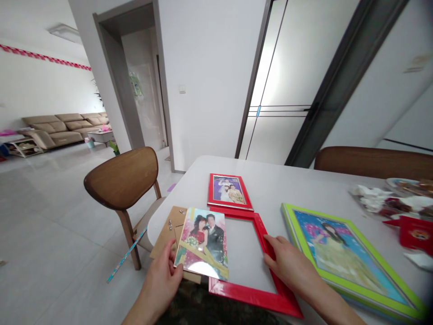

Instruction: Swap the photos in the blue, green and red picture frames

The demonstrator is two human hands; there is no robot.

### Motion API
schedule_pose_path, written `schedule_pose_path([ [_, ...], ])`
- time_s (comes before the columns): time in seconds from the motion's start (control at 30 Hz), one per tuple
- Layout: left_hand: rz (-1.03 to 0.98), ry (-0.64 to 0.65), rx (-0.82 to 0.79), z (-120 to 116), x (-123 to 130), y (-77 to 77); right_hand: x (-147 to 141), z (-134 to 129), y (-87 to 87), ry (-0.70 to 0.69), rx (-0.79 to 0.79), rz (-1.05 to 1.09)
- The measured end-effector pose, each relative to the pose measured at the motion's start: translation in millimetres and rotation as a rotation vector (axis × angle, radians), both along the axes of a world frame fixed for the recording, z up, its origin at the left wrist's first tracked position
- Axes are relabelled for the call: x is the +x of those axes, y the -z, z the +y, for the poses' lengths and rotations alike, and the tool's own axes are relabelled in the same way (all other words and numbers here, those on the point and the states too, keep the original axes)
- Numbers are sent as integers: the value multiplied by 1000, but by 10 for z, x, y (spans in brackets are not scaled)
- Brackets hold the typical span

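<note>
My left hand [160, 277] is closed on the lower left edge of a glossy couple photo [203, 246], thumb on top. The photo is tilted over the left part of an empty red picture frame [250, 295]. Under the photo's left side lies a brown backing board [164, 238] with small metal clips, near the table's left edge. My right hand [286, 257] grips the right side of the red frame, with fingers over its rail. Just beyond sits a second red picture frame [230, 192] holding a photo of people.
A large green picture frame [352, 257] lies to the right of my right arm. Farther right are crumpled white tissues [370, 198] and a red packet [416, 232]. A brown wooden chair [123, 180] stands left of the white table [270, 183].
</note>
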State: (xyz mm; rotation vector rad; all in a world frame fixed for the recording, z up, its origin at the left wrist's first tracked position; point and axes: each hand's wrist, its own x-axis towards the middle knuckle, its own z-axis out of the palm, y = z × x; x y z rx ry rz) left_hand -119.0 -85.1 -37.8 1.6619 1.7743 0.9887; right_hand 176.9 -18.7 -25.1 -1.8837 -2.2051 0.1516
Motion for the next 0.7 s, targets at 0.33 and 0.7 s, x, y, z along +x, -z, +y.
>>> schedule_pose_path([
  [0.33, 375, 378, 268, -15, 377, -140, -905, -14, -42, -32, -320, 1179],
  [0.7, -688, 33, 320, 201, 921, -476, -894, -204, -410, 6, -301, 1500],
])
